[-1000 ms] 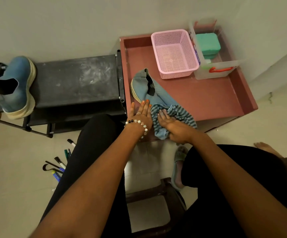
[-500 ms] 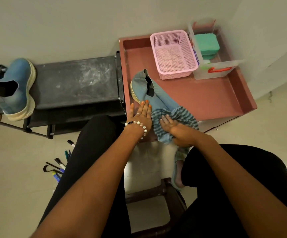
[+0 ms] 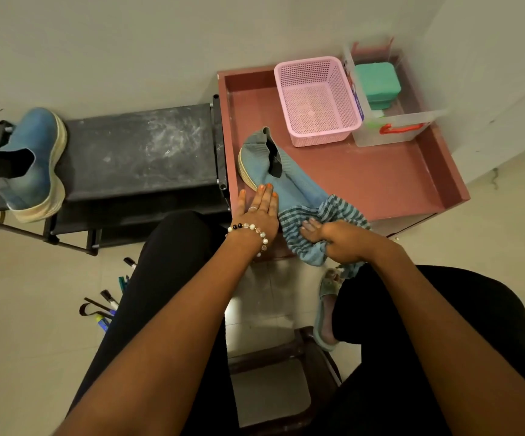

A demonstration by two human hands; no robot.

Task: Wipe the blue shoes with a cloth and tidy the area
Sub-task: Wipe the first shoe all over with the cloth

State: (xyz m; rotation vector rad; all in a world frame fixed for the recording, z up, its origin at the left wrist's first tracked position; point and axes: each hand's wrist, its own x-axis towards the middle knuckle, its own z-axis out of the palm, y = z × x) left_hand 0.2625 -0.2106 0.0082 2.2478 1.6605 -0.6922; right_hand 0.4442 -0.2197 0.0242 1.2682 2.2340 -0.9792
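Blue shoe point(image 3: 281, 180) lies on its side on the red worktop point(image 3: 380, 180), near the front-left corner, heel toward the wall, toe toward the person. Left hand point(image 3: 259, 212) flat on it, fingers straight and together, pressing the shoe's near edge beside the worktop's left rim. Beaded bracelet point(image 3: 250, 229) on that wrist.

Right hand point(image 3: 338, 243) curled round a bunched striped cloth point(image 3: 313, 229), gripping it at the toe end of the shoe. Cloth covers the toe and hangs over the worktop's front edge. Can't tell if the toe itself sticks out past the edge, since it's hidden under the cloth.

2nd blue shoe point(image 3: 30, 162) sits on the far left end of the black shoe rack point(image 3: 138, 149), sole side facing right, opening toward the camera. Well apart from the first one. Rack top looks scuffed w/ pale marks.

Back of the worktop: pink basket point(image 3: 316, 102), and just right of it a clear plastic box point(image 3: 390, 121) w/ a red handle and a green block point(image 3: 377, 81) inside.

Floor: a few markers point(image 3: 110, 297) scattered left of the person's left leg, and a green slipper point(image 3: 325, 313) by the right leg. Dark stool point(image 3: 286, 385) between the legs. Person in black trousers, apparently seated.
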